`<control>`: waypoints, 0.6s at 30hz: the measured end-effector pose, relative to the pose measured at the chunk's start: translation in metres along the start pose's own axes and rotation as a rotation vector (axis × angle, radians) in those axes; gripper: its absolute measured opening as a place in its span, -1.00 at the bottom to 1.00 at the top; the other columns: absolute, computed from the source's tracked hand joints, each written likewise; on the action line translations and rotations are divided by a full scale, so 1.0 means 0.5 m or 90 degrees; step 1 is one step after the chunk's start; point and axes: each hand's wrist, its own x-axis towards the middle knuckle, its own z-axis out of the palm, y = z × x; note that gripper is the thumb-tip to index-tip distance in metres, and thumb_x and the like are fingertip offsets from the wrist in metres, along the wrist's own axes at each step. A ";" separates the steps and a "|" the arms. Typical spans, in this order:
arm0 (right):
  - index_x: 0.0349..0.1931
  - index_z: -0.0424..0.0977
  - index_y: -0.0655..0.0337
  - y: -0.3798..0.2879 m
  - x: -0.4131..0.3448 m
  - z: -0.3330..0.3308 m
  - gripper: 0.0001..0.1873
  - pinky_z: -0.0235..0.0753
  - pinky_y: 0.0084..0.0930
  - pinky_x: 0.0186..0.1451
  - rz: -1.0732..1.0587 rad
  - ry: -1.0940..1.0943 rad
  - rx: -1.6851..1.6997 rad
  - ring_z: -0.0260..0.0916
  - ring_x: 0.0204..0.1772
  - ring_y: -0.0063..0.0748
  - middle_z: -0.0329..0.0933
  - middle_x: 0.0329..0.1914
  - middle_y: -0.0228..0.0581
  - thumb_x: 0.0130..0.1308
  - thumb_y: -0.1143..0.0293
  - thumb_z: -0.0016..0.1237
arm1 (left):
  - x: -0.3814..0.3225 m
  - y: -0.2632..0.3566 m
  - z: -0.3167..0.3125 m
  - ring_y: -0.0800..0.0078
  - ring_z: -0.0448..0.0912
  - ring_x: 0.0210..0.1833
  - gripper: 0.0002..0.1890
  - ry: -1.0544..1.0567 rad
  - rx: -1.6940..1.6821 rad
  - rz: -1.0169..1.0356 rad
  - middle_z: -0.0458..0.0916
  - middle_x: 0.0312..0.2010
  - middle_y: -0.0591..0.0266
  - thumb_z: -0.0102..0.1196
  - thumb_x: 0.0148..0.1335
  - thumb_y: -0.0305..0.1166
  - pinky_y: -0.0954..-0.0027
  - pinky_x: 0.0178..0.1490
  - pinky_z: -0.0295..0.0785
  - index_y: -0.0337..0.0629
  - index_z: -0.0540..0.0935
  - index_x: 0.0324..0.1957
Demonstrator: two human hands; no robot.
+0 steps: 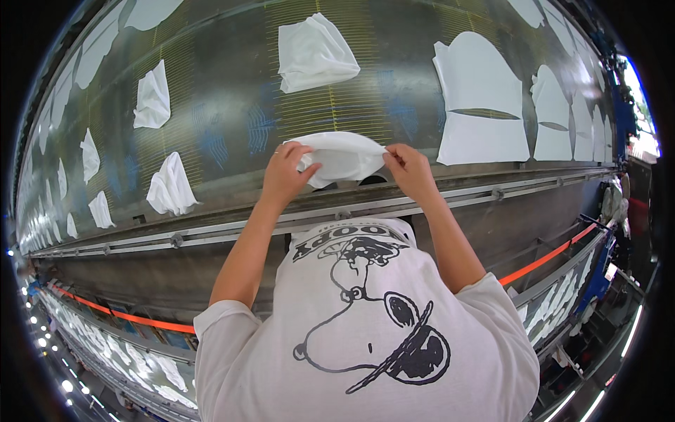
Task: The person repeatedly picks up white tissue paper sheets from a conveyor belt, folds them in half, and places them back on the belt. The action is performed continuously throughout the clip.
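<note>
A white fabric piece point(343, 155) is stretched between my two hands at the near edge of a long dark table point(232, 95). My left hand point(289, 171) grips its left end, thumb and fingers around the cloth. At its right corner, my right hand point(408, 166) pinches the fabric between thumb and fingers. The cloth's upper edge bows upward and its lower part hangs at the table edge. Beyond it lies a crumpled white fabric piece point(316, 55) on yellow ruled lines.
Flat white fabric pieces point(482, 100) lie in a row at right. Crumpled white pieces point(171, 184) lie at left. A metal rail point(474, 196) runs along the near table edge. Behind me stands another table with white pieces point(153, 364) and an orange strip point(548, 256).
</note>
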 end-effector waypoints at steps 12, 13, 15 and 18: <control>0.07 0.58 0.33 -0.160 -0.142 -0.091 -0.82 0.58 -0.55 -0.27 -0.019 -0.032 0.161 0.55 -0.33 -0.55 0.64 -0.31 -0.29 0.63 0.44 -0.01 | -0.029 -0.022 -0.048 -0.03 0.67 0.14 -0.49 0.112 0.063 0.026 0.75 0.07 0.06 0.20 0.11 -0.64 0.03 0.24 0.52 -0.11 0.70 0.16; 0.08 0.59 0.32 -0.156 -0.147 -0.098 -0.81 0.58 -0.56 -0.28 -0.003 -0.041 0.197 0.55 -0.33 -0.55 0.64 -0.29 -0.30 0.64 0.44 -0.02 | -0.042 -0.026 -0.072 -0.03 0.68 0.15 -0.49 0.111 0.041 0.042 0.75 0.09 0.05 0.19 0.14 -0.65 0.07 0.23 0.54 -0.13 0.69 0.18; 0.10 0.59 0.33 -0.146 -0.153 -0.097 -0.80 0.61 -0.56 -0.19 -0.033 0.002 0.208 0.55 -0.28 -0.56 0.64 -0.22 -0.30 0.65 0.43 -0.02 | -0.067 -0.018 -0.120 -0.04 0.69 0.16 -0.49 0.100 -0.006 0.064 0.75 0.11 0.01 0.16 0.19 -0.67 0.14 0.22 0.57 -0.18 0.67 0.22; 0.11 0.60 0.31 -0.129 -0.159 -0.088 -0.79 0.58 -0.53 -0.12 -0.097 0.051 0.139 0.57 -0.20 -0.54 0.65 -0.18 -0.27 0.58 0.45 0.07 | -0.112 0.011 -0.189 0.03 0.74 0.10 -0.53 0.030 -0.117 0.005 0.77 0.07 -0.03 0.13 0.29 -0.67 0.27 0.19 0.58 -0.22 0.65 0.25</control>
